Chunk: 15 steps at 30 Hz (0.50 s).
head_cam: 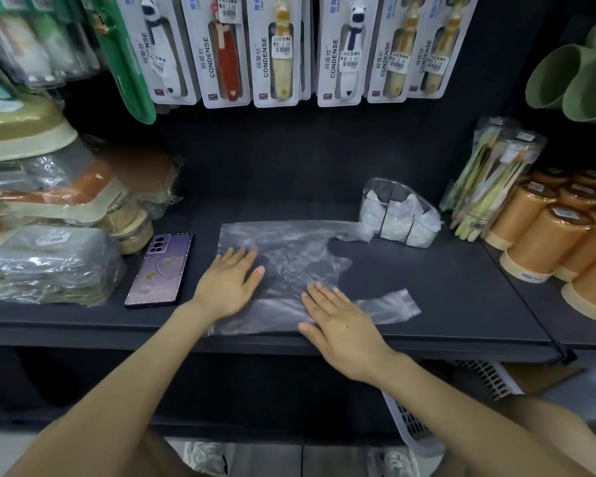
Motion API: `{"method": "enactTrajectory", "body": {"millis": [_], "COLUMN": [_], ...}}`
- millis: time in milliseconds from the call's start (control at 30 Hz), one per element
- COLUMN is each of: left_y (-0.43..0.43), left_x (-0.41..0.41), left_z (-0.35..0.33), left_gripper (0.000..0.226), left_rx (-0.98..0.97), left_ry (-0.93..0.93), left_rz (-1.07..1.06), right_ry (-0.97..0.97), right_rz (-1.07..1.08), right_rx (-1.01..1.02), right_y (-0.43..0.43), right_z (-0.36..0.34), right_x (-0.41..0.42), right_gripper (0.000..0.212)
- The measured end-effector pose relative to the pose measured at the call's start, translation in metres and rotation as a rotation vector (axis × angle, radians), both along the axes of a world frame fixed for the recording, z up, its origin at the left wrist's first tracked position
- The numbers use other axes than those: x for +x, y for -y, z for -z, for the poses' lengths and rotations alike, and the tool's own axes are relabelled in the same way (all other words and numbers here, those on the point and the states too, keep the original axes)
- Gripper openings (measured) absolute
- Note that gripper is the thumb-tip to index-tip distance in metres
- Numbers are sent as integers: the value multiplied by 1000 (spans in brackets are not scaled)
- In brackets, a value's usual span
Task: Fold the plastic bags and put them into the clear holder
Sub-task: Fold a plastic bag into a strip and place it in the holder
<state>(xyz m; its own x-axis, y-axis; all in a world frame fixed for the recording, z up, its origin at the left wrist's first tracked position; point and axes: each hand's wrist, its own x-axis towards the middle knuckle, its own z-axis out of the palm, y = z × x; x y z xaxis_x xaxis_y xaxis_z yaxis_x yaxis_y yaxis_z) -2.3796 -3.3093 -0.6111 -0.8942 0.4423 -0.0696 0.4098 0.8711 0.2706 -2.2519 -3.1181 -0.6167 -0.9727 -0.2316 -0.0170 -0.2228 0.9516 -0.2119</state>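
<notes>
Head view: a thin, see-through plastic bag (289, 256) lies spread flat and crinkled on a dark shelf (455, 297), its two handle strips pointing to the right. The left hand (229, 280) lies palm down on the bag's left part, fingers straight and slightly spread. The right hand (338, 325) lies palm down on the bag's near edge, fingers straight too, beside the nearer handle strip. Neither hand grips anything; both rest flat on the plastic. At the back right of the shelf stands the clear holder (398, 197), split by dividers into what look like three compartments. Each one holds white folded bags (393, 223), packed upright against the clear front wall. The farther handle strip of the spread bag reaches to the holder's left front corner; whether it touches cannot be told. Left of the bag, well apart from the holder, a purple phone (160, 268) lies face down. Further left are stacked containers wrapped in film (49, 259). Right of the holder a clear pack of toothbrushes (489, 177) leans, and beside it lie orange cups (544, 235) on their sides. Carded toothbrushes (276, 49) hang above, green mugs (572, 77) at the upper right. A white slotted basket (413, 421) sits below the shelf.
</notes>
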Motion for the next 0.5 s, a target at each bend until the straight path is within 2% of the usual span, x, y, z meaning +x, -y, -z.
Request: {"method": "enactTrajectory", "body": {"millis": [100, 200, 233, 300, 367, 500], "left_y": [1, 2, 1, -4, -12, -21], "left_x": [0, -5, -9, -19, -29, -47], "left_z": [7, 13, 15, 16, 12, 17], "left_gripper": [58, 65, 65, 68, 75, 79], "left_rx": [49, 123, 123, 98, 37, -122], "left_ry": [-56, -192, -217, -235, -214, -121], "left_rz": [58, 35, 25, 2, 13, 50], "right_ry": [-31, -401, -480, -522, -451, -144], "right_rz": [33, 129, 170, 216, 209, 124], "right_rx": [-97, -64, -51, -23, 27, 240], "right_y": [-9, -9, -6, 4, 18, 36], "right_z": [-10, -19, -20, -22, -26, -12], "right_x": [15, -1, -14, -46, -80, -124], "right_gripper": [100, 77, 70, 60, 62, 64]}}
